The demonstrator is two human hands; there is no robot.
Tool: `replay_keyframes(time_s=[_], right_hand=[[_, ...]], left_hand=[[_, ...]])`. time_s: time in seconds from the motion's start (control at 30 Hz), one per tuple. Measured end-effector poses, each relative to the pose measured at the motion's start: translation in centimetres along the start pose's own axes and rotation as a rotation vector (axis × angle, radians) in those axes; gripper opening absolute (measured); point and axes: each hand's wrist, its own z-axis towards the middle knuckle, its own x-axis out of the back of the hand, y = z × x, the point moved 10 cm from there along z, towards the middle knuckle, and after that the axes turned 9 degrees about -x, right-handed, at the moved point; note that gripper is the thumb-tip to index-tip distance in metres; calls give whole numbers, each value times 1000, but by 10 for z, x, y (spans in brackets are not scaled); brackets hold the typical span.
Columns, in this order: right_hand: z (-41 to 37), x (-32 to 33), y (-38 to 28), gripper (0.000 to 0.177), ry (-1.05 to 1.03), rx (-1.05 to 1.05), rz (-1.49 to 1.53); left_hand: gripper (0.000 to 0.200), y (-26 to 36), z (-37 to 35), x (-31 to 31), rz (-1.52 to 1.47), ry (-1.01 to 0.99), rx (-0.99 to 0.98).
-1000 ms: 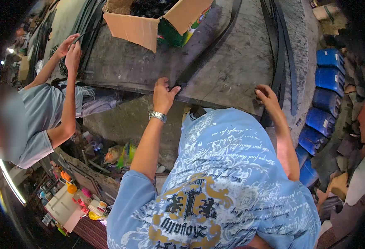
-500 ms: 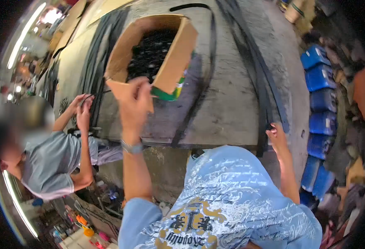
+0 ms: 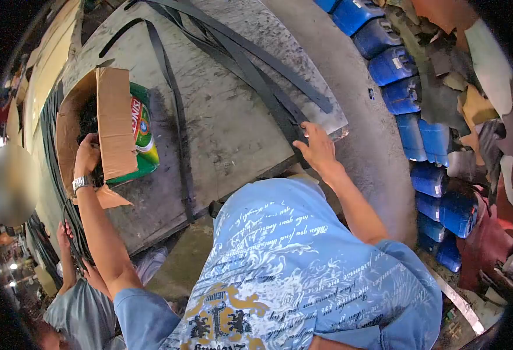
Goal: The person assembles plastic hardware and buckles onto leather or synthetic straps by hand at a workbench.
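My left hand (image 3: 88, 156), with a metal-banded watch on the wrist, reaches inside an open cardboard box (image 3: 115, 125). Its fingers are mostly hidden among the small black pieces (image 3: 87, 118) in the box. At the table's near right edge, my right hand (image 3: 317, 147) is at the lower end of a bundle of long flat black straps (image 3: 250, 70). Thumb and forefinger there are apart, with the fingertips right by the straps. Another black strap (image 3: 177, 111), curved at its far end, lies between the box and the bundle.
The grey worktable (image 3: 227, 137) has a worn, stained top. More black straps (image 3: 51, 140) hang along its left side, where a co-worker's hands (image 3: 65, 233) are. Blue plastic jerrycans (image 3: 399, 93) line the floor at right, beside scraps of sheet material (image 3: 489, 52).
My view has turned right, so the box now appears farther left. My left hand has gone from over the box's near edge to inside it. My right hand's fingers look more spread.
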Motion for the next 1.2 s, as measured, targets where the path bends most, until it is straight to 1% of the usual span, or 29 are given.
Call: replay_keyframes(time_s=[0.03, 0.07, 0.1, 0.17, 0.2, 0.23, 0.27, 0.3, 0.33, 0.37, 0.4, 0.43, 0.47, 0.53, 0.57, 0.6, 0.63, 0.7, 0.73, 0.77, 0.83, 0.87, 0.93, 0.97, 1.03, 1.07, 1.17, 1.2], right_hand=[[-2, -2, -3, 60, 23, 53, -22], [-3, -3, -3, 59, 8, 42, -56], [-3, -2, -7, 58, -5, 39, -87], [-4, 1, -17, 57, -23, 39, -127], [-3, -1, -22, 57, -33, 58, -123], [-5, -5, -27, 57, 9, 216, -101], [1, -19, -20, 58, -40, 153, -117], [4, -28, -16, 58, -59, 150, -133], [9, -41, 6, 59, -72, 148, 8], [13, -40, 6, 56, -25, 173, -68], [12, -28, -6, 53, -100, 40, -82], [15, -24, -7, 49, -145, 2, -92], [18, -27, -5, 40, -188, 21, -88], [26, -43, 9, 33, -345, 14, 75], [24, -56, 6, 30, -428, 0, 145], [22, -61, 4, 39, -519, -42, 266], [27, -64, 14, 45, -487, -47, 307], [40, -81, 29, 58, -435, -61, 393], [33, -77, 19, 73, -481, -161, 382], [37, -86, 19, 75, -523, -174, 447], [29, -91, 6, 79, -602, -215, 574], [24, -89, 0, 82, -670, -231, 588], [28, -95, 11, 82, -661, -273, 657], [30, -98, 16, 82, -655, -296, 691], [15, -77, -19, 80, -724, -276, 669], [5, -68, -34, 80, -760, -267, 656], [6, -54, -44, 47, -614, -280, 775], [2, -49, -56, 40, -651, -253, 791]], left_hand=[[31, 30, -10, -2, 126, -35, -12], [36, 62, -20, -3, 252, -69, -26], [37, 81, -29, 0, 333, -15, 48], [35, 128, -43, 6, 614, 84, -154], [30, 154, -51, 1, 499, 71, -27], [24, 159, -53, -2, 616, 47, -100], [19, 168, -56, -2, 755, 60, -125], [19, 167, -61, 7, 764, 202, -128], [22, 149, -57, 1, 876, 192, -223], [24, 174, -69, 15, 666, 231, 77], [27, 165, -71, 20, 546, 318, 155], [26, 171, -72, 22, 407, 388, 140], [26, 176, -77, 23, 348, 413, 124], [25, 182, -82, 23, 262, 445, 94], [24, 170, -86, 28, 231, 451, 96], [26, 176, -89, 31, 222, 467, 89], [27, 176, -90, 32, 205, 493, 44], [29, 158, -98, 32, 20, 544, 157], [30, 155, -102, 33, -34, 557, 173], [28, 154, -106, 36, -91, 617, 156], [26, 161, -116, 39, -246, 657, 157], [25, 162, -118, 41, -268, 694, 115], [25, 169, -123, 46, -312, 760, 22], [26, 170, -124, 45, -414, 764, -25], [31, 191, -131, 44, -620, 767, -120], [33, 206, -136, 43, -647, 704, -157], [28, 260, -170, 31, -867, 628, -213], [27, 276, -180, 23, -810, 591, -265]])
